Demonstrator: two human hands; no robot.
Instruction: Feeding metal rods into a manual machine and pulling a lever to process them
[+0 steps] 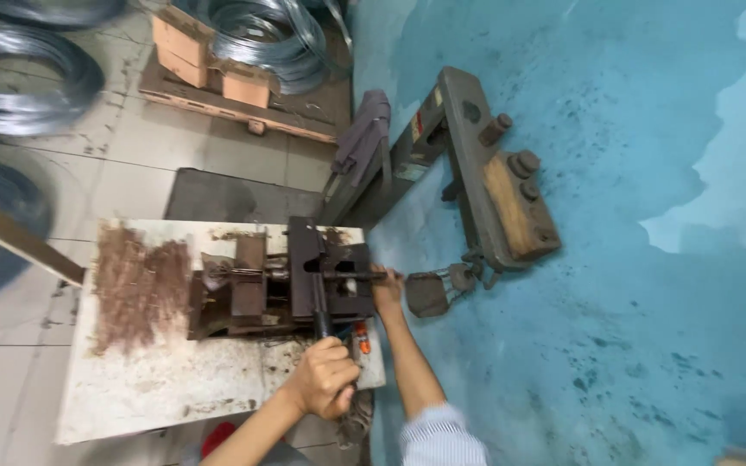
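Note:
A dark metal hand-lever machine (291, 285) sits on a stained white bench (166, 388). My left hand (325, 378) is closed around the machine's black lever handle (321, 324) at the bench's near edge. At the machine's right side, my right hand (386, 289) grips a thin dark rod (351, 276) that runs into the machine. A striped sleeve covers my right forearm. A small orange item (362, 336) lies beside the lever.
A rusty brown heap of filings (140, 285) covers the bench's left part. Shiny wire coils (23, 82) lie on the tiled floor, with another coil and cardboard boxes (218, 65) on a pallet. A grey metal frame with a wooden block (502, 185) leans on the blue wall.

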